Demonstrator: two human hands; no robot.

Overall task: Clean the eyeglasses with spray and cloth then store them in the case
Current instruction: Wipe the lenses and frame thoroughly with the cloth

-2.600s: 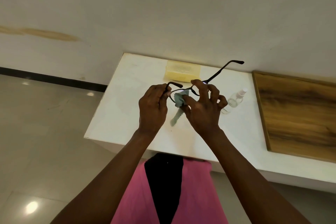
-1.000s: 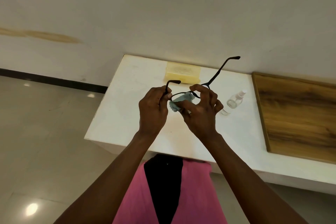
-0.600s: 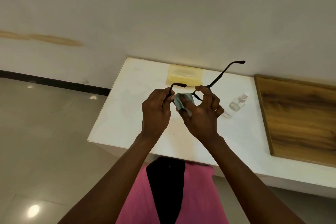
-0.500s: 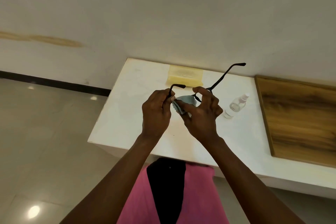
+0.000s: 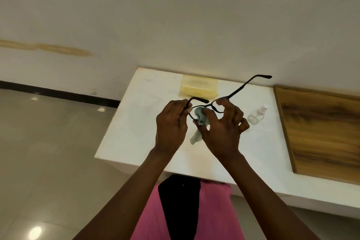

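Observation:
I hold black-framed eyeglasses (image 5: 236, 90) in the air above the white table (image 5: 136, 122), arms unfolded. My left hand (image 5: 171, 124) pinches the frame at its left hinge. My right hand (image 5: 222, 128) presses a pale blue-grey cloth (image 5: 200, 116) against the left lens, thumb and fingers on either side; one end of the cloth hangs down below. A small clear spray bottle (image 5: 257, 115) with a white nozzle lies on the table just right of my right hand. A translucent yellow case (image 5: 198, 86) sits shut at the table's far edge by the wall.
A wooden board (image 5: 321, 132) covers the table's right part. The wall runs right behind the table. Tiled floor lies to the left, beyond the table's left edge. My pink and black clothing shows below the near edge.
My right hand has kept rubbing the cloth on the left lens; the cloth's tail now hangs down again. The glasses tilted slightly; my left hand kept its grip.

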